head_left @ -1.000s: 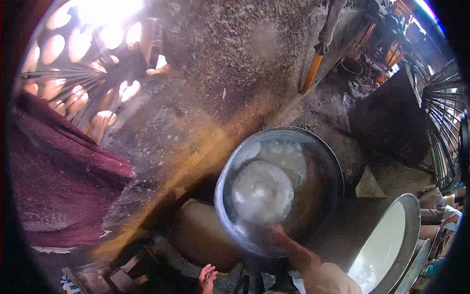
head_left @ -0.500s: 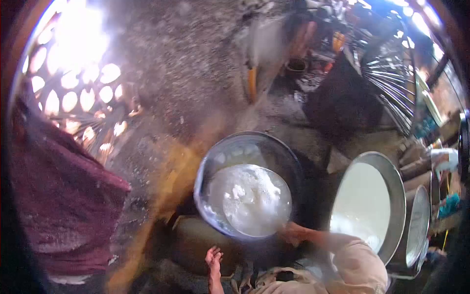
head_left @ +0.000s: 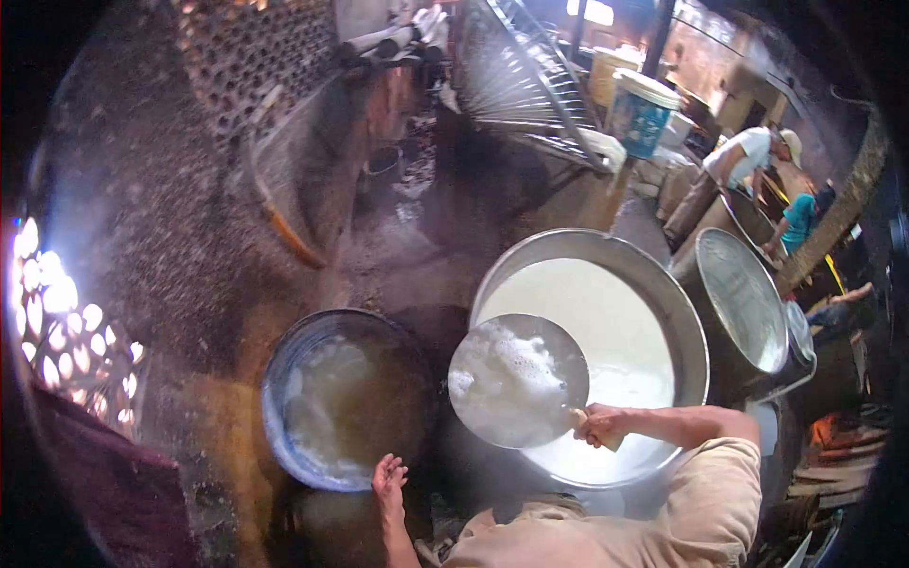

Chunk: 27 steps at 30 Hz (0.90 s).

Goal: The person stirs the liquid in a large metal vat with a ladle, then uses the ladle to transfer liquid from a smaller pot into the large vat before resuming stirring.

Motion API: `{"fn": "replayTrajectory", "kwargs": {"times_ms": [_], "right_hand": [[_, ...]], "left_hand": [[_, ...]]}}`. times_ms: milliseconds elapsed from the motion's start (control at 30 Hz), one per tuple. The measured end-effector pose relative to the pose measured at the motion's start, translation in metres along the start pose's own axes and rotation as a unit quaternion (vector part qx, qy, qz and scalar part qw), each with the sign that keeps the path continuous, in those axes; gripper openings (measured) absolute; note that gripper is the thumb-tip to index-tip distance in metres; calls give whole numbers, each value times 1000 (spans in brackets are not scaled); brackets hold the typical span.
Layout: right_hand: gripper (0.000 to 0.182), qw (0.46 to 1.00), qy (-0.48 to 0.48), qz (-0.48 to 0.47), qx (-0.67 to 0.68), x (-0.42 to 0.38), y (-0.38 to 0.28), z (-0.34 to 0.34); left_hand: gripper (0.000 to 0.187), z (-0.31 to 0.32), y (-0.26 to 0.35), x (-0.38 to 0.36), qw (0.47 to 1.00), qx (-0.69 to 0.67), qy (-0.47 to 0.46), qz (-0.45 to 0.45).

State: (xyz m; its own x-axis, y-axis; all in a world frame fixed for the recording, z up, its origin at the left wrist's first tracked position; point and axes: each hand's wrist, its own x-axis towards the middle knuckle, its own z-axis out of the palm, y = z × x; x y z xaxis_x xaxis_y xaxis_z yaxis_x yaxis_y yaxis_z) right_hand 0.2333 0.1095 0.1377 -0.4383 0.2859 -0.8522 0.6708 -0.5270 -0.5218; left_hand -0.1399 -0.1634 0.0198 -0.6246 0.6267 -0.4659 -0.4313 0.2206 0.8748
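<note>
My right hand (head_left: 602,426) is closed round the short handle of a wide, round metal skimmer (head_left: 519,421). White foam and cloudy liquid lie on the skimmer. It hangs over the left rim of a large metal vat (head_left: 689,346) of white, milky liquid (head_left: 578,293), hiding part of that rim. My left hand (head_left: 389,476) holds nothing; its fingers are loosely bent and apart, close to the lower right edge of a blue-rimmed tub (head_left: 275,417). Murky brownish liquid with pale foam (head_left: 336,398) fills the tub.
A second metal vat (head_left: 743,298) stands to the right. Beyond it, a person in a white shirt (head_left: 743,156) bends over a container near another person in teal (head_left: 800,218). A blue bucket (head_left: 639,118) stands at the back. Dark red cloth (head_left: 104,473) hangs at lower left.
My right hand has carried the skimmer from the blue-rimmed tub rightward to over the milky vat. My left hand stays open beside the tub. The view has turned right.
</note>
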Motion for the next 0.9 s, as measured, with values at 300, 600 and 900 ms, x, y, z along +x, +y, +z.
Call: {"fn": "replayTrajectory", "kwargs": {"times_ms": [300, 600, 900], "right_hand": [[12, 980, 87, -49, 171, 21, 152, -98], [10, 947, 184, -90, 249, 73, 229, -111], [9, 890, 158, -37, 425, 105, 209, -44]], "left_hand": [[46, 112, 0, -7, 982, 154, -107, -6], [47, 179, 10, 10, 960, 250, -116, -41], [44, 169, -33, 36, 930, 343, -120, 51]]}}
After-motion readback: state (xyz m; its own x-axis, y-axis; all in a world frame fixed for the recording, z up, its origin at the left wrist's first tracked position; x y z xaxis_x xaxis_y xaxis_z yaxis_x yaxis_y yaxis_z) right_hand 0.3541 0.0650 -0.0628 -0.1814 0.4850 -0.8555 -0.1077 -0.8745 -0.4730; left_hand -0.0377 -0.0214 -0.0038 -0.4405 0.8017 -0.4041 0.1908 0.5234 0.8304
